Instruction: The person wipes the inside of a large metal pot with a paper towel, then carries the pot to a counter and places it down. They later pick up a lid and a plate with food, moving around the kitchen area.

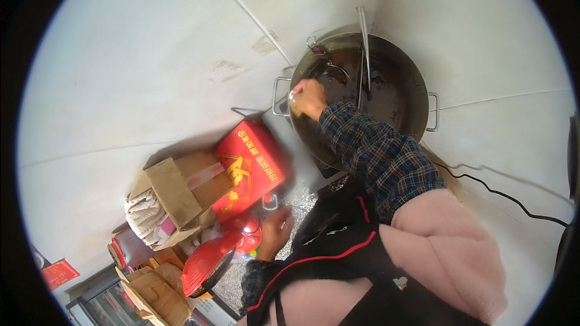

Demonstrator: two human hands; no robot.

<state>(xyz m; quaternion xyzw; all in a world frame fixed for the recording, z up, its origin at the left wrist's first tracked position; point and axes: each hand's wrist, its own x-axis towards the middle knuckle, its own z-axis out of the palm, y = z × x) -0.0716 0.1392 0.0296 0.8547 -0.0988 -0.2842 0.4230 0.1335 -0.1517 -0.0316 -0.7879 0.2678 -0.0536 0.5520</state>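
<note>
My right hand (pixel 309 98) is closed above the left rim of a big round metal pot (pixel 417 84). A small pale yellowish thing shows at its fingers, too blurred to name. Dark brown liquid (pixel 393 99) stands in the pot, with dark bits in it. A long metal handle (pixel 363 27) leans over the far rim, its lower end inside. My left hand (pixel 275 233) is low beside the counter, next to a red rounded plastic thing (pixel 249 234). Its fingers look loosely apart, with nothing visible in them.
A red printed box (pixel 257 160) and an open cardboard box (pixel 181 196) holding white cloth stand left of the pot. Below them are a red lid-like thing (pixel 205 259) and another open carton (pixel 160 296). A black cable (pixel 501 192) runs along the right. White walls rise behind.
</note>
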